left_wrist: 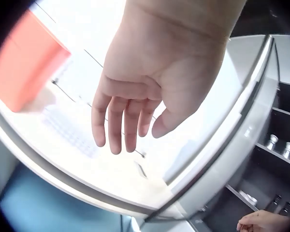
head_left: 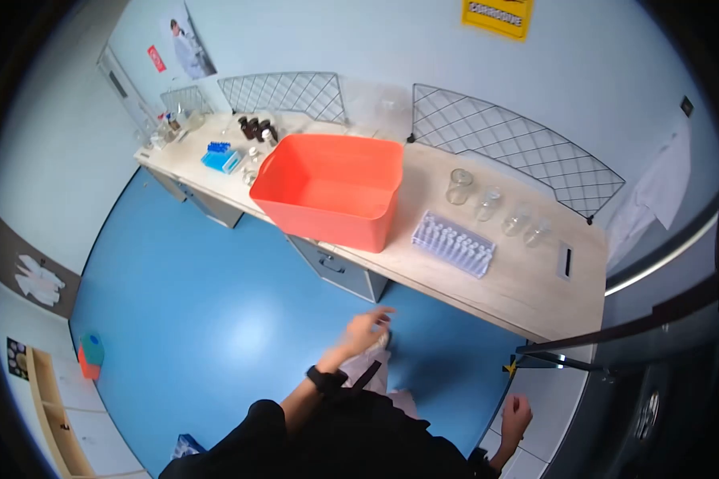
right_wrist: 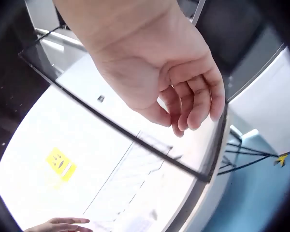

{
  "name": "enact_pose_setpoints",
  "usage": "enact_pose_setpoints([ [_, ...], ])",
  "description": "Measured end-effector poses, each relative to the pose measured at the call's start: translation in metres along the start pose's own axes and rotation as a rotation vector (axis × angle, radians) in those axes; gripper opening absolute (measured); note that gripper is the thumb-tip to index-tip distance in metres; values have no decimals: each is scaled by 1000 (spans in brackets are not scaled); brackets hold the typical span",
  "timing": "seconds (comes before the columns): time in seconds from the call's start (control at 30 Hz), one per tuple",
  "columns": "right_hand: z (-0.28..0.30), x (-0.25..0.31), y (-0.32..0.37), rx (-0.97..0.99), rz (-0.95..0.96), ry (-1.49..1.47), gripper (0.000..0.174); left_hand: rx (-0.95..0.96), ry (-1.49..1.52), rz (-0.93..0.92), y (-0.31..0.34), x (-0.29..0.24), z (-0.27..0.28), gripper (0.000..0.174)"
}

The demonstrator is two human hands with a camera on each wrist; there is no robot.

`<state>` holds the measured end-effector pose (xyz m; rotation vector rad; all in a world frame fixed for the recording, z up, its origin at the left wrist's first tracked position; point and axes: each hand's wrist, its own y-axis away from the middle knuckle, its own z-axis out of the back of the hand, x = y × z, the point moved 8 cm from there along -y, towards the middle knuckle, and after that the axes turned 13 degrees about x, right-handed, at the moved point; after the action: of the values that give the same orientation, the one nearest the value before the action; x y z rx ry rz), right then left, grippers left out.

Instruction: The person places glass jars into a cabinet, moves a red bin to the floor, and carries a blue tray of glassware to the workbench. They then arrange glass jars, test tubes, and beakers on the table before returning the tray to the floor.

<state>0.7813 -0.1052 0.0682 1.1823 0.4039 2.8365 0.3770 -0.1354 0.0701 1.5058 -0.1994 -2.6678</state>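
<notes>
My left hand (head_left: 365, 331) hangs in the air before the bench, its fingers loosely bent and nothing in them. In the left wrist view that hand (left_wrist: 157, 67) shows its palm, thumb apart from the fingers. My right hand (head_left: 517, 417) is low at the right, near a dark-framed glass door (head_left: 655, 319). Its fingers (right_wrist: 200, 104) curl loosely around nothing in the right wrist view. An orange-red plastic bin (head_left: 327, 227) stands on the bench, beyond the left hand. Right of the bin sits a clear rack (head_left: 455, 243) of white-capped tubes.
Several glass beakers (head_left: 487, 206) stand behind the rack on the wooden bench (head_left: 519, 299). Brown bottles (head_left: 256, 128) and a blue box (head_left: 222, 160) are left of the bin. Wire panels (head_left: 511, 148) line the back. Dark shelves (left_wrist: 261, 166) with small bottles stand right.
</notes>
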Motion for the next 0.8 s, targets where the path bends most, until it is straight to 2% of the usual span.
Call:
enact_pose_setpoints([
  [0.03, -10, 25, -13, 13, 108, 55, 15, -70, -8, 82, 13, 14, 25, 32],
  [0.07, -22, 37, -21, 45, 91, 28, 14, -140, 25, 136, 25, 29, 47, 31],
  [0.13, -50, 74, -40, 84, 61, 3, 14, -150, 33, 123, 34, 48, 71, 28],
  [0.2, -90, 137, -67, 250, 151, -51, 13, -448, 90, 278, 50, 77, 130, 25],
  [0.3, -140, 187, -103, 303, 194, -76, 13, -511, 88, 257, 28, 85, 183, 21],
  [0.33, -156, 201, -113, 325, 192, -51, 14, -488, 91, 273, 18, 87, 201, 21],
  [0.43, -192, 255, -139, 337, 184, -69, 14, -474, -6, 146, -15, 76, 257, 19],
  [0.53, -218, 311, -163, 356, 206, -141, 12, -501, 19, 173, -32, 94, 299, 18],
  [0.6, -224, 341, -169, 379, 180, -159, 10, -448, 20, 205, -46, 111, 313, 18],
  [0.67, -227, 389, -180, 463, 281, -116, 8, -442, 13, 214, -60, 119, 325, 18],
  [0.73, -231, 444, -192, 495, 487, 9, 10, -419, 0, 172, -72, 125, 329, 18],
  [0.8, -257, 491, -203, 613, 666, 222, 12, -393, 45, 215, -79, 126, 328, 19],
])
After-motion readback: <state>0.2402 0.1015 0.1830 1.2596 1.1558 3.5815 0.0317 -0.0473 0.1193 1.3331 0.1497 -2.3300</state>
